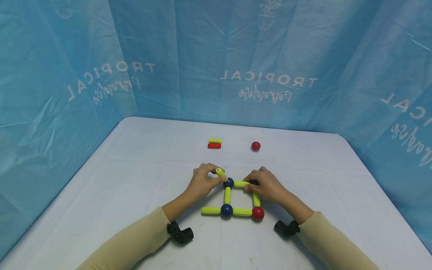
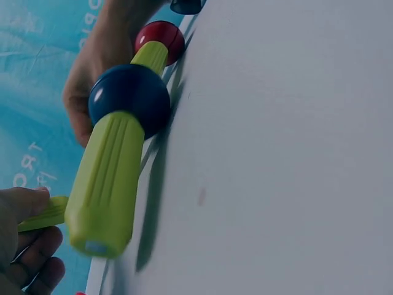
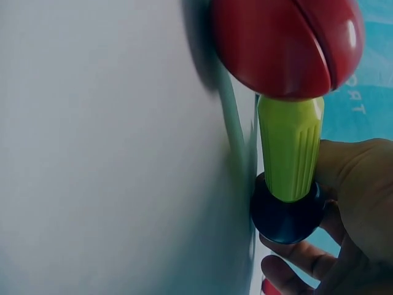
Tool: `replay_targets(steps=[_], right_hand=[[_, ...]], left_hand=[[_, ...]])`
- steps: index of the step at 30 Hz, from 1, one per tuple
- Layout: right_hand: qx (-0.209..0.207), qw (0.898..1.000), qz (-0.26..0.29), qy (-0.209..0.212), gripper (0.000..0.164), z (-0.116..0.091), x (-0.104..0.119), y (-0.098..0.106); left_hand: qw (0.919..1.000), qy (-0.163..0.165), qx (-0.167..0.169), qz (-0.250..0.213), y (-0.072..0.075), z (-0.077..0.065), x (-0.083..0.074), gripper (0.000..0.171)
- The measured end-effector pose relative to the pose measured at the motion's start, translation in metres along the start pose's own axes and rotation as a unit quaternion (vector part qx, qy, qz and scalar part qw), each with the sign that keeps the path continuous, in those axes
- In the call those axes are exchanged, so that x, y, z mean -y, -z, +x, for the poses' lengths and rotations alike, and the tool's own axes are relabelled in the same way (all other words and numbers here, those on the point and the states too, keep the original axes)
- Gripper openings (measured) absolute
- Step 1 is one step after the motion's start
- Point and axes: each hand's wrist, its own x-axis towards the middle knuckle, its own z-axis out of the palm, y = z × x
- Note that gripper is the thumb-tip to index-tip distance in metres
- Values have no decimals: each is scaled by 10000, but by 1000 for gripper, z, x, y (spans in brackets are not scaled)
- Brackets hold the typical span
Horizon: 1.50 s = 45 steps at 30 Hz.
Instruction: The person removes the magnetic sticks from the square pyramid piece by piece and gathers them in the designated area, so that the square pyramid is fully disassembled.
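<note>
A square of yellow-green magnetic rods and balls lies on the table. Its corners are a blue ball (image 1: 227, 211) at near left, a red ball (image 1: 258, 213) at near right, another blue ball (image 1: 228, 183) at far left and a dark blue ball (image 3: 287, 212) at far right. My left hand (image 1: 202, 182) pinches a yellow-green rod (image 1: 221, 173) that slants up from the far-left ball. With thumb and fingers my right hand (image 1: 267, 185) grips the far-right ball, partly covering it. One more rod (image 1: 210, 210) sticks out leftward from the near-left ball.
Beyond the square, a loose yellow-green rod (image 1: 215, 141) and a red rod (image 1: 214, 146) lie side by side. A loose red ball (image 1: 255, 146) sits to their right. Blue printed cloth (image 1: 216, 48) hangs around the white-covered table (image 1: 145, 161).
</note>
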Motion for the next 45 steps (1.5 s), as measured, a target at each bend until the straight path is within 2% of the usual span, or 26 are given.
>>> replay_targets(steps=[6,12,14,19,23,30,36,42,45], right_hand=[[11,9998,58,187,25,-5,-8,4],[118,9996,-19,252,27,-6,-10,9],[155,9996,-64,211,31,-7,-8,14],[104,9998,72,154,41,-8,9,23],[68,9997,195,161,45,-3,22,19],[125,9995,253,-104,37,2,25,2],[110,9995,245,-139,33,1,24,-1],[110,9996,233,-107,33,0,24,-3],[88,9997,193,-137,33,0,22,-3]], left_hand=[[9984,239,370,350,7,-2,10,18],[9902,-281,495,1277,7,-1,15,17],[9873,-413,484,1455,6,-2,15,17],[9855,-510,483,1544,3,-3,10,18],[9848,-608,445,1565,-2,-2,7,20],[9856,-699,496,1460,-7,-2,6,20],[9843,-699,433,1565,-7,-2,5,19],[9838,-612,541,1594,-1,-1,9,18],[9871,-376,357,1515,10,3,18,18]])
